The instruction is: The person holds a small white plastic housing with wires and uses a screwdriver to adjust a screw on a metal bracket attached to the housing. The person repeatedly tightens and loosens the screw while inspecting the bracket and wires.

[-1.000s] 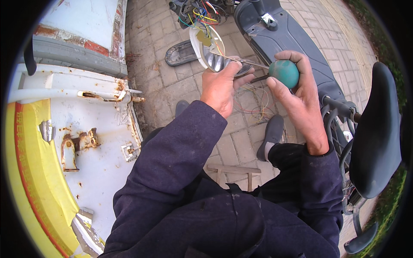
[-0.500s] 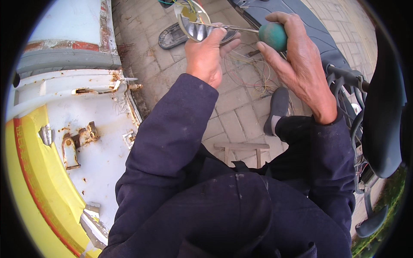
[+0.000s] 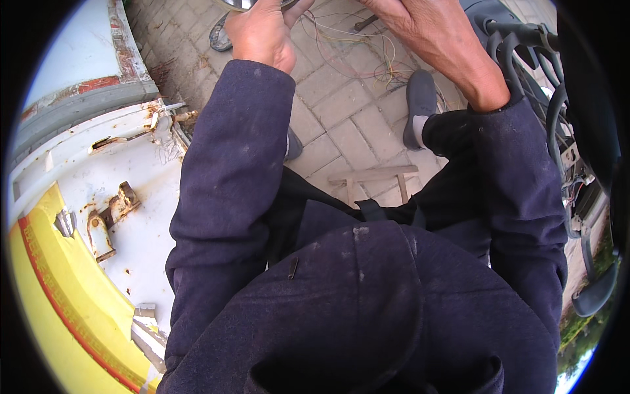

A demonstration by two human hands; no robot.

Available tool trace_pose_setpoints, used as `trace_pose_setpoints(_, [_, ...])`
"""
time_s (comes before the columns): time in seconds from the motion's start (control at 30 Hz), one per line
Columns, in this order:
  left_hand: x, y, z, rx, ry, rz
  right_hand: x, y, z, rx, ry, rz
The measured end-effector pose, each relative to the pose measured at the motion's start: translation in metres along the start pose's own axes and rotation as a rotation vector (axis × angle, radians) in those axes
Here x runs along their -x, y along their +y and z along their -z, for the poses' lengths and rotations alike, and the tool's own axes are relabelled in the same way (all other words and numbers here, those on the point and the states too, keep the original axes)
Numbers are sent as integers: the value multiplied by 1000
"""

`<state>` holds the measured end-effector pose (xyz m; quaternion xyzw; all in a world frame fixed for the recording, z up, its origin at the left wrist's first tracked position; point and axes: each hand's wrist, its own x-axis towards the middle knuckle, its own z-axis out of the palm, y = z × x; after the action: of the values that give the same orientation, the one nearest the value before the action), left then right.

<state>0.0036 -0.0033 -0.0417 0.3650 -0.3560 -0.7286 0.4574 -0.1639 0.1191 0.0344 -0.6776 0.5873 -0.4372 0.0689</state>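
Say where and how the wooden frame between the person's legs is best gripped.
Probably mid-crossbar on the wooden frame, from the far side, fingers closing over it from above. The bar is slim, straight and uncovered, with paving stones showing beyond it. Its two struts seem poorer holds: they run back toward the dark clothing, which hides their near ends.

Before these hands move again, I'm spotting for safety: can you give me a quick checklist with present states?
1. Left hand on the shiny curved piece: ok, holding it at the picture's top edge.
2. Right hand grip: cannot tell, fingertips cut off.
3. Work point in view: not ok, beyond the top edge.
4. Loose wires well away from the right shoe: not ok, strands lie close beside it.
5. Sleeve cuffs off the palms: ok, both end around the wrists.
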Motion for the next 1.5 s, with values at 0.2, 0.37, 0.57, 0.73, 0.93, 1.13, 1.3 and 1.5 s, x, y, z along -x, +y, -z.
trace_pose_setpoints(0.2, [19,-11,-4,-73,16,-78,10,-6,-4,284,15,-97])
trace_pose_setpoints(0.37, [26,-13,-2,-50,77,-111,25,-16,4,64,-80,-133])
trace_pose_setpoints(0.57, [59,-17,-3,-18,68,-201,46,-11,0,153,-152,-169])
trace_pose_setpoints(0.73, [77,-16,-6,-24,108,-142,66,-24,-5,-15,-141,-371])
trace_pose_setpoints(0.93, [87,-15,-7,-20,95,-147,79,-47,-6,-53,18,-226])
trace_pose_setpoints(1.13, [98,-19,-10,-59,89,-145,83,-44,-1,-71,-55,-507])
trace_pose_setpoints(1.3, [99,-19,-13,-52,118,-174,88,-45,-16,-73,170,-302])
trace_pose_setpoints(1.5, [100,-21,-12,-31,141,-192,86,-38,-21,36,90,-309])
